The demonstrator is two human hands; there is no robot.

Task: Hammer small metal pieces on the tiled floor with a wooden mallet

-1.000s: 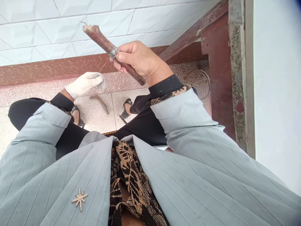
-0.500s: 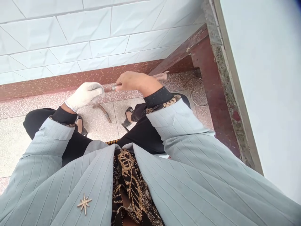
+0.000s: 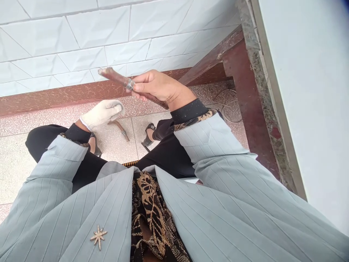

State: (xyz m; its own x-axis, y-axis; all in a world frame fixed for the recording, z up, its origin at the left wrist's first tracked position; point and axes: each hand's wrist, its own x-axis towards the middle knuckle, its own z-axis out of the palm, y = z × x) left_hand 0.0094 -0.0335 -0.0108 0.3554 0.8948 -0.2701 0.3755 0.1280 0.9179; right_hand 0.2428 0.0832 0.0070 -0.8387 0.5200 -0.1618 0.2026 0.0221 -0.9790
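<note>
My bare right hand (image 3: 155,87) is closed around a brown stick-like piece (image 3: 114,76) with silvery wire (image 3: 129,84) wound about its middle. The piece's pale, rough end points up and left, and its other end runs behind the hand. Below and to the left is my left hand (image 3: 99,113) in a white knitted glove. Its fingers are pinched on a small greyish, sheet-like scrap (image 3: 122,107), whose kind I cannot make out. The two hands are apart, and the left one does not touch the stick.
On the tiled floor between my feet lies a brown, bent, slender object (image 3: 121,130). A coil of thin wire or cord (image 3: 229,105) rests at the right, beside a dark red frame (image 3: 248,105). White wall tiles (image 3: 89,40) rise in front.
The stick has come away from my gloved left hand. My right hand has raised and turned it, so its left end tilts up. My left hand has moved slightly down and right.
</note>
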